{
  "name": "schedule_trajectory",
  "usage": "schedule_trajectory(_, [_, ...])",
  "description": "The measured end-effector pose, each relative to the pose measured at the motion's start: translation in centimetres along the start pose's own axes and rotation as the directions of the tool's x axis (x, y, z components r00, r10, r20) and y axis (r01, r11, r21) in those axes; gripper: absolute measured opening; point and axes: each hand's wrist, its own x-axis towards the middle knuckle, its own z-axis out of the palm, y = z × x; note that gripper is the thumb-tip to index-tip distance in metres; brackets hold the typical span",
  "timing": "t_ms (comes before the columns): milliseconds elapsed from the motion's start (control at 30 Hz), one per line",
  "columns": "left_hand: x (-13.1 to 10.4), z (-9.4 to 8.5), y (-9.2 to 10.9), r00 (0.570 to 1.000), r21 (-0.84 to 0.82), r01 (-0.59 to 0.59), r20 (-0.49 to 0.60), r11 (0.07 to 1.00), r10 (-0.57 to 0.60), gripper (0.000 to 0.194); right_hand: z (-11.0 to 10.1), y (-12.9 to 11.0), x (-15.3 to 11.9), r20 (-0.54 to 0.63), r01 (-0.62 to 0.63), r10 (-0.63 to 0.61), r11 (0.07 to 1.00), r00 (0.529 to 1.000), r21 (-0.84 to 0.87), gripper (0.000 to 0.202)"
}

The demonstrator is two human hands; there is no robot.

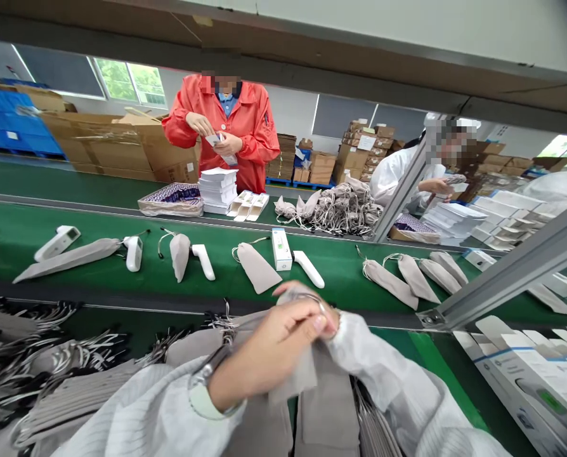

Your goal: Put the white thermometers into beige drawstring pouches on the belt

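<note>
In the middle of the view my two hands meet over the near edge of the bench. Both are closed on a grey drawstring pouch [303,376], which hangs below them, blurred. My left hand [269,346] crosses in front, thumb and fingers pinched at the pouch's top. Behind it my right hand [330,320] is partly hidden, its fingers curled around the same cloth. A loop of cord seems to run over the fingers. Under my hands lie stacked grey pouches [328,406], and more pouches with pale cords [74,393] pile up at the left.
A green conveyor belt [226,304] crosses ahead, carrying white handheld thermometers [308,269], pouches [257,268] and a small white box [281,249]. Open printed boxes [535,387] stand at right. A metal post [507,266] slants nearby. Across the belt, a red-jacketed person [226,133] handles papers.
</note>
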Motion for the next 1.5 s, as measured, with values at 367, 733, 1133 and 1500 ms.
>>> schedule_trajectory(367, [1.2,3.3,-11.2,0.996,0.601,0.014,0.057,0.799,-0.061,0.022,-15.3,4.5,-2.0,-0.761,-0.691,-0.041,0.39,0.647,-0.609,0.064])
schedule_trajectory(733, [1.3,3.0,-10.9,0.998,0.671,0.062,-0.022,0.739,-0.063,0.012,-11.8,8.2,2.2,-0.669,-0.487,0.027,0.707,0.743,-0.512,0.046])
schedule_trajectory(1133, [1.7,1.6,-8.6,0.983,0.605,-0.13,0.182,0.786,0.022,0.018,-5.2,-4.4,-2.4,-0.398,0.098,-0.008,0.974,0.917,0.206,0.09])
schedule_trajectory(1500, [2.1,0.5,-6.4,0.972,0.348,-0.054,-0.197,0.936,0.13,0.011,-3.2,-1.7,-1.9,-0.218,-0.228,0.251,0.965,0.943,0.127,0.04])
